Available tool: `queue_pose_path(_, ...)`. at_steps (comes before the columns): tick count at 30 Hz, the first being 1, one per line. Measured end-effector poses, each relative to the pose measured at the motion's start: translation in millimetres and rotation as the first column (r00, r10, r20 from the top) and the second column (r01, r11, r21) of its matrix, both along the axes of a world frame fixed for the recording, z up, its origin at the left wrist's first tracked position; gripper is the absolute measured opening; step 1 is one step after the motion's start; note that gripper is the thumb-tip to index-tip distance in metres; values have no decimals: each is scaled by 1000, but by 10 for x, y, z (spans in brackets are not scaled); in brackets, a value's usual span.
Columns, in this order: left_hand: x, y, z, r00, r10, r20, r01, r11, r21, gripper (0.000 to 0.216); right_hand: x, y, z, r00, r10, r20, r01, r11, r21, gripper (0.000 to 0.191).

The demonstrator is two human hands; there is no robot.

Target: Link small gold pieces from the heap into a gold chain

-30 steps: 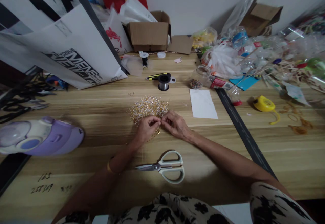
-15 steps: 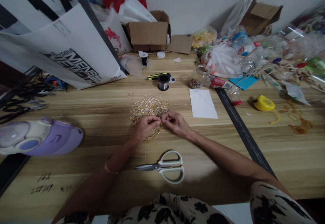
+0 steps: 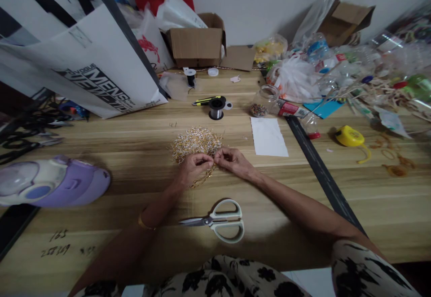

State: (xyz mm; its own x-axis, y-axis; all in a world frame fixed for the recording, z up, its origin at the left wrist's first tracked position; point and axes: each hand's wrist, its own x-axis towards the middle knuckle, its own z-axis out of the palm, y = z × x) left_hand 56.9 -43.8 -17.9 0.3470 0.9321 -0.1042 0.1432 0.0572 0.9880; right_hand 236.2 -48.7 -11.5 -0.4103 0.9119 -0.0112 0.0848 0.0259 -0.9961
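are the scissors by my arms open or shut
Shut. The white-handled steel scissors lie flat on the wooden table, blades together in one point, handle loops side by side.

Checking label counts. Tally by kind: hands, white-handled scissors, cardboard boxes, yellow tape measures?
Hands: 2, left hand and right hand, both pinching the gold bead cluster
White-handled scissors: 1
Cardboard boxes: 2, cardboard box by the bags, cardboard box at far right
Yellow tape measure: 1
Total: 6

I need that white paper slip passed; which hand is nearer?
Right. The right hand sits just left of the white paper slip; the left hand is farther left, on the gold beadwork.
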Motion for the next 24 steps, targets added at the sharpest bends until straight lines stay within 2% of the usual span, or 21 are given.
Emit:
queue_pose_path(5, 14, -15, 27, 1000, 11, 7, -11, 1000, 12, 15, 3, 23, -8, 998, 29, -64, -36, 993, -109, 26)
queue_pose_path(16, 46, -40, 26, 999, 52, 2, -52, 998, 17, 15, 15, 27, -14, 993, 28, -116, -52, 977, -206, 24)
queue_pose_path(24, 53, -62, 32, 999, 46, -28, -43, 995, 89, 16, 29, 59, -105, 982, 38, -186, -89, 958, -273, 24)
